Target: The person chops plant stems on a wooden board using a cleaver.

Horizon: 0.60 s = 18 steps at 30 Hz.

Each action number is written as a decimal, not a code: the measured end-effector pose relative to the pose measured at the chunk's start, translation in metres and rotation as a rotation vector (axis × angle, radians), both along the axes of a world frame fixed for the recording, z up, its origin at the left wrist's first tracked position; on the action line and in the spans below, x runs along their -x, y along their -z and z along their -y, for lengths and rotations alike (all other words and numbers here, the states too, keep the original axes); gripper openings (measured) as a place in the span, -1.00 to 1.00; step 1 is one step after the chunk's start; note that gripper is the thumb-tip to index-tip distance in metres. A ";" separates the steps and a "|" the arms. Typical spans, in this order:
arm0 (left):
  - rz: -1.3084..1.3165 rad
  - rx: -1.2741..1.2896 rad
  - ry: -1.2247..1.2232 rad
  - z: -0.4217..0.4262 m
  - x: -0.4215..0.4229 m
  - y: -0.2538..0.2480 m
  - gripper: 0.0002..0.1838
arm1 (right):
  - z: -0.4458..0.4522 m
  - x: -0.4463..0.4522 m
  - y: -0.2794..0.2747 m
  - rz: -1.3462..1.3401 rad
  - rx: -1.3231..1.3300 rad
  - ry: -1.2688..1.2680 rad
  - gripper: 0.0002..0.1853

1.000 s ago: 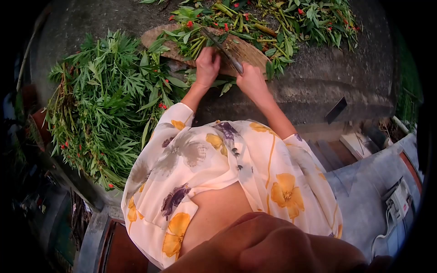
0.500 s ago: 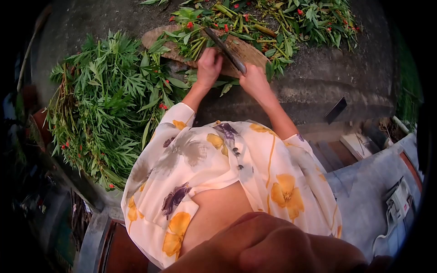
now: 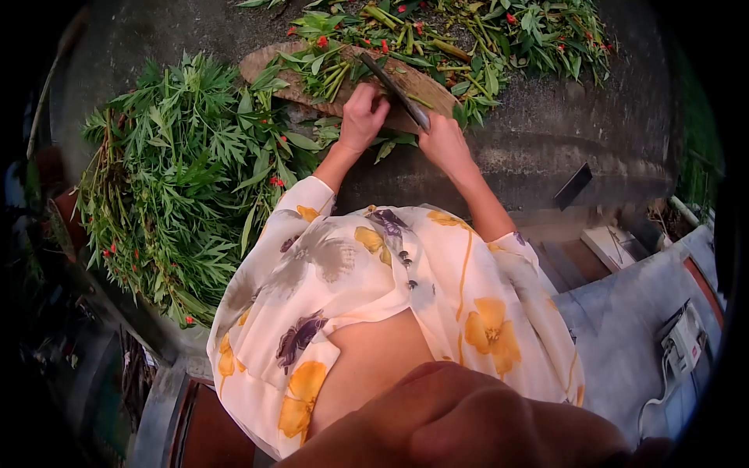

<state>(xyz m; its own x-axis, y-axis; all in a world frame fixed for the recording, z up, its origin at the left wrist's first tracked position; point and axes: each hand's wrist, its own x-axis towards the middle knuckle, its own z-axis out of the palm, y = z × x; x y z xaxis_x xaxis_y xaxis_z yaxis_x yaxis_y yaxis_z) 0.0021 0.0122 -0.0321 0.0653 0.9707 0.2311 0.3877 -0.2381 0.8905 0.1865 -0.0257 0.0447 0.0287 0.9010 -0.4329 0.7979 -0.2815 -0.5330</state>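
My right hand [image 3: 446, 144] is closed round the handle end of a dark knife [image 3: 396, 92], whose blade slants up and left across a wooden board [image 3: 425, 84]. Just left of the blade, my left hand [image 3: 363, 118] is curled over the board, closed on leafy green stems; its fingertips are partly hidden. More cut green stems [image 3: 335, 80] lie on the board beside its knuckles. A short cut piece of stem [image 3: 419, 101] rests right of the blade.
A big heap of leafy plants [image 3: 179, 171] with red flowers lies to the left. Chopped stems and leaves [image 3: 499, 47] spread behind the board on the dark stone surface [image 3: 577, 117]. A flat dark rectangular object [image 3: 574, 186] sits at the surface's right front edge.
The knife and my right hand have shifted slightly right and toward me. A short stem piece now shows right of the blade. My left hand has moved little.
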 end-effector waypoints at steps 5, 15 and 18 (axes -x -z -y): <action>0.155 0.163 -0.131 -0.015 0.011 -0.012 -0.88 | -0.009 -0.012 -0.006 -0.147 0.037 0.148 -0.76; -0.602 0.018 0.373 -0.040 -0.039 -0.010 -0.73 | 0.003 -0.050 -0.021 -0.474 -0.125 0.587 -0.71; -0.745 0.187 0.437 -0.045 -0.036 -0.011 -0.67 | 0.009 -0.055 -0.017 -0.468 -0.112 0.603 -0.72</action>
